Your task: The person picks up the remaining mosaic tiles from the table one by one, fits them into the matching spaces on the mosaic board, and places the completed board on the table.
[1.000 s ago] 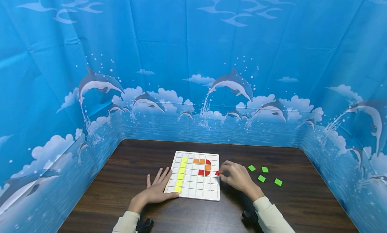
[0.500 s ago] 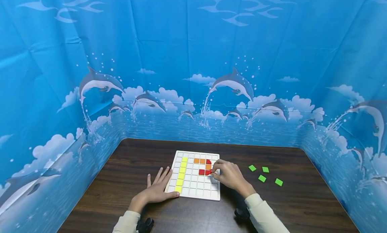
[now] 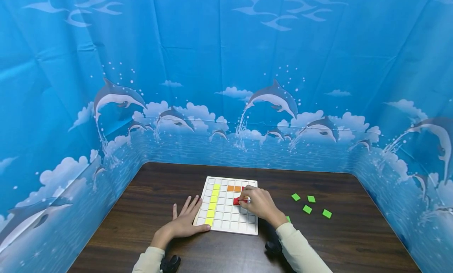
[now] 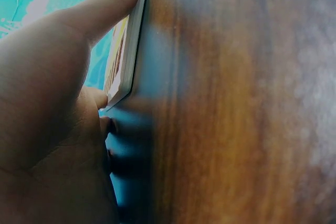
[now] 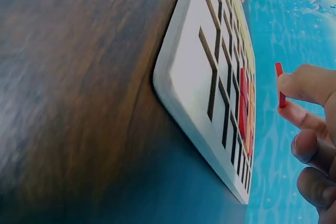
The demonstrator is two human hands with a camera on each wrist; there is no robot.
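Note:
A white gridded board [image 3: 226, 222] lies on the dark table. It holds a column of yellow tiles [image 3: 212, 206], orange tiles [image 3: 234, 189] and red pieces, partly covered by my right hand [image 3: 260, 202]. Between thumb and index finger that hand pinches a small red tile [image 5: 280, 85], seen edge-on and above the board in the right wrist view. My left hand [image 3: 182, 224] rests at the board's left side, fingers spread and straight, with its thumb [image 4: 113, 6] at the near edge.
Several loose green tiles [image 3: 307, 209] lie on the table [image 3: 339, 241] to the right of the board. Another green tile [image 3: 288, 219] peeks out beside my right wrist. A blue dolphin-print curtain [image 3: 219, 88] encloses the table's back and sides.
My right hand has carried the red tile from the board's right edge leftward over the coloured pieces. A green tile has come into view by its wrist. My left hand stays put.

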